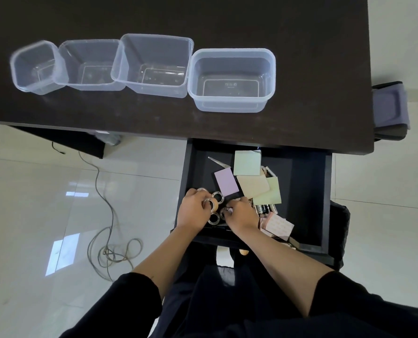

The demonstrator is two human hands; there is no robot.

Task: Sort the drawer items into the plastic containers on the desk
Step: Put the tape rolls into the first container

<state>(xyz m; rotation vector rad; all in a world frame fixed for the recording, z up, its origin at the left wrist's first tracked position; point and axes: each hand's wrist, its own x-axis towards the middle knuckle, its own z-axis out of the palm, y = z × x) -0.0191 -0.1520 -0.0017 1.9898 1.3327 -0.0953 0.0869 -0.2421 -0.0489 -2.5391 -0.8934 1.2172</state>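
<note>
The tape rolls (217, 196) sit bunched between your two hands at the near left corner of the open drawer (308, 191), which is likely why you have both hands down there at once: gathering one kind of thing together before carrying it up. Your left hand (195, 209) has its fingers curled round one roll, and your right hand (242, 212) is curled over another just beside it; the two hands are close together, nearly touching across the rolls.

Just past your right fingers lie the sticky note pads (247, 163), green, purple and yellow, fanned loosely over one another. Right of your right hand are a few batteries (264, 209) and a pink printed pad (277, 225); any writing on them is too small to read. Beyond the purple pad, a pair of scissors (218, 162) points away from you.

Further out from your hands, up on the dark desk (325, 69), four clear plastic containers (232, 79) stand in a row, all empty as far as I can see, so I judge the sorting has barely begun. Embossed marks show on their bases, but they are not legible.

To your left, a cable (100, 191) coils on the tiled floor (32, 191).
</note>
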